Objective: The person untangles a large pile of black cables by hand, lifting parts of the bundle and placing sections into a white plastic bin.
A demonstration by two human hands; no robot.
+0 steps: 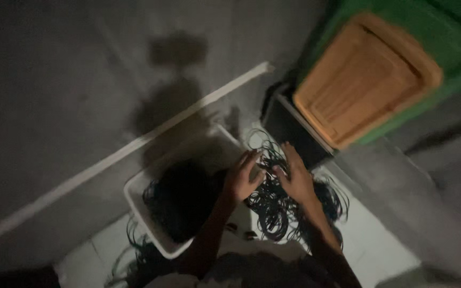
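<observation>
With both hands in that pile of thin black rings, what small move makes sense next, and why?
Probably close the left hand and right hand around a bunch of black rings and lift it. Both hands rest open on the loose pile, and the white bin beside them already holds more rings.

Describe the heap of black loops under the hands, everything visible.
The heap of black loops is a tangled pile of thin dark rings, rubbery or wire-like; blur hides which. It lies on a pale surface beside a white tub holding more. The left hand and right hand press its top, fingers spread.
</observation>
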